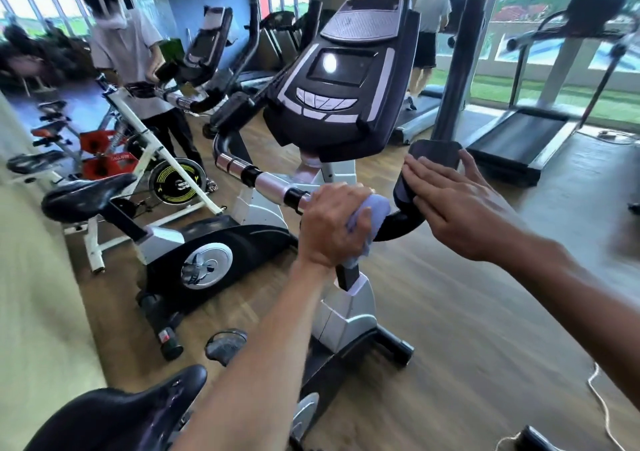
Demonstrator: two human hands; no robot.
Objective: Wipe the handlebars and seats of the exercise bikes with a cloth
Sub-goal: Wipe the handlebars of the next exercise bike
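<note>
The handlebar [263, 182] runs from upper left down toward the right, its long axis slanting across the bike. The left hand [332, 225] grips a pale blue cloth [375, 211] wrapped round it. Just right, the right hand [460, 204] rests flat, fingers straight, on the black end pad [434, 154].

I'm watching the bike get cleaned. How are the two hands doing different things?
The left hand is curled around the cloth on the handlebar; the right hand holds nothing. The left hand's fingers are bent, while the right hand's lie straight and flat against the black pad. Both touch the same bike.
</note>
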